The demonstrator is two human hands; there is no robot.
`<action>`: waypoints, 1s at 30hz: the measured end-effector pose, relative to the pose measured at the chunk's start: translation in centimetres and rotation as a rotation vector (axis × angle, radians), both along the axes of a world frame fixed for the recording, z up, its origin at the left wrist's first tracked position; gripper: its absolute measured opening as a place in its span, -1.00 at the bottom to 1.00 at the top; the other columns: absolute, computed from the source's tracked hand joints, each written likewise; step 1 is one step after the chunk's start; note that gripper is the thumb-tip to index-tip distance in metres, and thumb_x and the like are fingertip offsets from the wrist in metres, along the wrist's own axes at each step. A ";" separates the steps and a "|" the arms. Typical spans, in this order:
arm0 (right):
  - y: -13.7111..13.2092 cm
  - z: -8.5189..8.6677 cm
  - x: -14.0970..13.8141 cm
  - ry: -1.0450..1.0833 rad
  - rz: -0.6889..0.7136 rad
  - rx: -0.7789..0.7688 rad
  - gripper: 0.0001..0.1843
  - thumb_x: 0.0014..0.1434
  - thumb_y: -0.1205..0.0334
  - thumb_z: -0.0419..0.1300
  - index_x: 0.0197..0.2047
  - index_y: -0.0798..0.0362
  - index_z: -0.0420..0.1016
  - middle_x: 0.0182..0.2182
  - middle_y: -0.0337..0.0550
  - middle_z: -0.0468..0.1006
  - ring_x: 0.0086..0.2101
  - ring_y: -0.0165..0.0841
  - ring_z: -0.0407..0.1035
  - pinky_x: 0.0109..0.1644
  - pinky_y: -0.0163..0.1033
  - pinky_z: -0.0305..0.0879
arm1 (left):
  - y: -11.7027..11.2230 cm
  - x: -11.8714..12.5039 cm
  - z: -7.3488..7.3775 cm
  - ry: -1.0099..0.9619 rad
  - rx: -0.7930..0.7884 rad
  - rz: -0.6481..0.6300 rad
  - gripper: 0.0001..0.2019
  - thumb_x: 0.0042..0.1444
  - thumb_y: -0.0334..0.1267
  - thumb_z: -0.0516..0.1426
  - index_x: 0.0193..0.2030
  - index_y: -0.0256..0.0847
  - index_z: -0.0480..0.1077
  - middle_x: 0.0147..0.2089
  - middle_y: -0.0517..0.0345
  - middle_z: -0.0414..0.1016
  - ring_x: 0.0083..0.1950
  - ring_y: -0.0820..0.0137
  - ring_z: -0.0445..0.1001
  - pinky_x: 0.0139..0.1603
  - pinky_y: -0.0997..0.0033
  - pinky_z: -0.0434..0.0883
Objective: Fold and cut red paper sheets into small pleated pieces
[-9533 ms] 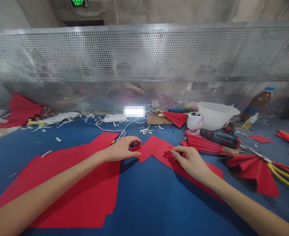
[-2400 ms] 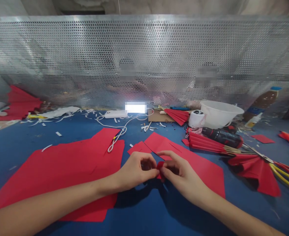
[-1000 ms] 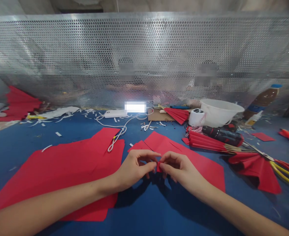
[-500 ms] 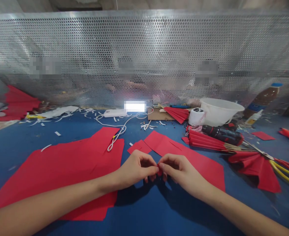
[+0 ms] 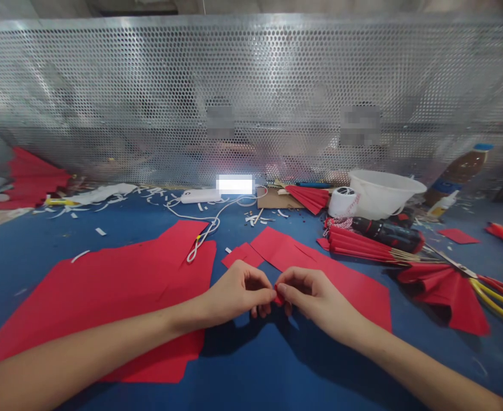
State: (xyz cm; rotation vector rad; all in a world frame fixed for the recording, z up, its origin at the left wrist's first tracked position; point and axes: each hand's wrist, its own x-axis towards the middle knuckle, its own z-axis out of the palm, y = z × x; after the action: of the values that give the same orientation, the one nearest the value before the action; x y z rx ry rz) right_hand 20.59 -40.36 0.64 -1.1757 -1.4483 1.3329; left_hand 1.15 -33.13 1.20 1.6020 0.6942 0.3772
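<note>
My left hand [image 5: 236,294] and my right hand [image 5: 313,297] meet in front of me, their fingertips pinching a small folded piece of red paper [image 5: 279,298] from both sides. Most of that piece is hidden by my fingers. Under my right hand lies a large cut red paper sheet [image 5: 345,279], and a smaller red piece [image 5: 242,255] sits at its far left corner. Beyond my left wrist spreads another large red paper sheet [image 5: 114,285], with my left forearm crossing it.
A blue work surface [image 5: 251,354] holds paper scraps, a white cable [image 5: 204,228], pleated red paper fans [image 5: 365,245], a cordless drill [image 5: 383,235], scissors [image 5: 450,261], a white bowl [image 5: 383,194] and a brown bottle [image 5: 465,178]. A perforated metal screen [image 5: 251,103] stands behind.
Over the earlier frames my hands came together nearer me and closed on the small red piece. In the last second they have barely moved, and the view has tilted slightly.
</note>
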 end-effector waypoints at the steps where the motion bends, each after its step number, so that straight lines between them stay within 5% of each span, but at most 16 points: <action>1: 0.0 0.0 0.0 -0.005 -0.003 0.001 -0.73 0.31 0.05 0.24 -0.24 0.12 0.51 -0.39 -0.14 0.61 -0.43 -0.40 0.42 -0.33 -0.32 0.25 | 0.0 0.0 0.0 0.002 0.005 -0.001 -0.84 0.13 -0.28 0.23 -0.37 -0.34 0.56 -0.50 0.12 0.55 -0.52 0.47 0.47 -0.47 0.53 0.42; 23: -0.7 -0.2 -0.4 -0.144 -0.065 0.076 -0.79 0.35 0.18 0.15 -0.33 0.06 0.42 -0.51 -0.30 0.43 -0.46 -0.41 0.33 -0.40 -0.32 0.17 | -0.1 -0.2 0.2 0.061 0.039 -0.103 -0.85 0.16 -0.31 0.17 -0.31 -0.32 0.56 -0.47 0.14 0.56 -0.47 0.47 0.49 -0.51 0.58 0.36; 30: -0.5 -0.4 -0.3 -0.114 -0.083 0.068 -0.74 0.34 0.10 0.18 -0.32 0.07 0.47 -0.47 -0.23 0.52 -0.42 -0.37 0.38 -0.37 -0.30 0.23 | 0.0 -0.2 0.5 0.019 -0.012 -0.073 -0.82 0.16 -0.26 0.20 -0.34 -0.33 0.57 -0.49 0.15 0.55 -0.49 0.48 0.48 -0.47 0.56 0.38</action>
State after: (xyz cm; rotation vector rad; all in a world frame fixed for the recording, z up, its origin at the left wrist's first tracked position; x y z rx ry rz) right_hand 20.25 -40.87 0.28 -1.2710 -1.4961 1.1677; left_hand 0.96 -33.14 1.68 1.6167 0.6497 0.3039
